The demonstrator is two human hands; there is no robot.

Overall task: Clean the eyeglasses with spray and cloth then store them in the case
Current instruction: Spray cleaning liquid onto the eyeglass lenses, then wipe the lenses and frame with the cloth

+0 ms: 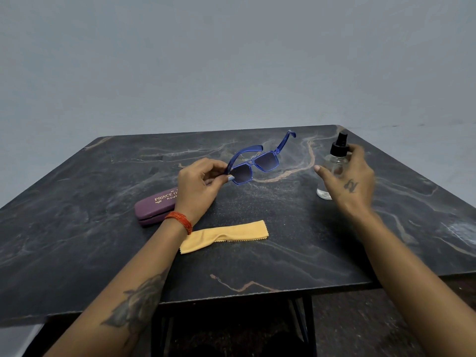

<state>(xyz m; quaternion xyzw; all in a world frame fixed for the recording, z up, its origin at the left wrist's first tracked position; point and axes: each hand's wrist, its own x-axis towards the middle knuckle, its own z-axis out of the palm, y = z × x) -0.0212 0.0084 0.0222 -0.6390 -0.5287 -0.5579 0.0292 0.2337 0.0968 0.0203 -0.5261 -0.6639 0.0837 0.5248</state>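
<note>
Blue-framed eyeglasses [255, 163] with dark lenses hang above the middle of the table, temples unfolded and pointing away from me. My left hand [199, 185] pinches them at the left corner of the frame. A clear spray bottle [332, 168] with a black pump top stands on the table at the right. My right hand [353, 179] is spread around it, thumb off to the bottle's left and fingers by its neck, without closing on it. The closed purple case [154, 206] lies left of my left wrist. The yellow cloth [224, 235] lies crumpled in front of me.
Everything rests on a dark marble-patterned table [257, 266] with black metal legs below its near edge. A plain grey wall stands behind the far edge. The floor shows at the lower right.
</note>
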